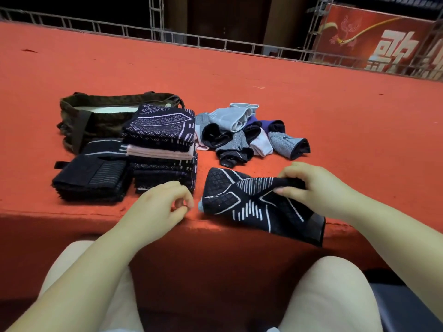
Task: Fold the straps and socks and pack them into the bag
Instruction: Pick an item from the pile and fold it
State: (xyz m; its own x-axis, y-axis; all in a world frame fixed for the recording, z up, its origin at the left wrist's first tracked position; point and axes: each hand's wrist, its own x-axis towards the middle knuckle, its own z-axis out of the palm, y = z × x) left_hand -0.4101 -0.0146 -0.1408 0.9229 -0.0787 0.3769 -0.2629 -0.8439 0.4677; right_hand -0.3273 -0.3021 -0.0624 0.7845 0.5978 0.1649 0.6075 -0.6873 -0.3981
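My right hand [318, 188] pinches the dark strap [259, 204] with white lines: thumb under a raised fold of the fabric, the other fingers [291, 172] curled over its top. My left hand [163, 204] holds nothing; its fingers are loosely curled, thumb and forefinger almost meeting, and it hovers just left of the strap's near-left end without touching it.

The strap lies on the red counter [215, 75] at its front edge. Its long axis runs on a slant, from the far left down to the near right, and the near-right corner hangs over the counter's edge toward my lap. The far-left end lies flat; the middle is bunched up where I grip it.

Taking the strap as the mark: just to its left stands a tall stack [163, 149] of folded dark pieces with one pale layer in it. Left of that stack, further from the strap, is a lower pile [92, 174] of folded dark straps. Behind both piles, far left of the strap, sits the brown bag [96, 116], its mouth open upward and a pale lining showing inside. Directly behind the strap, apart from it, lies a loose heap of socks [249, 133] in grey, pale blue, purple, black and white, unfolded and tangled together.
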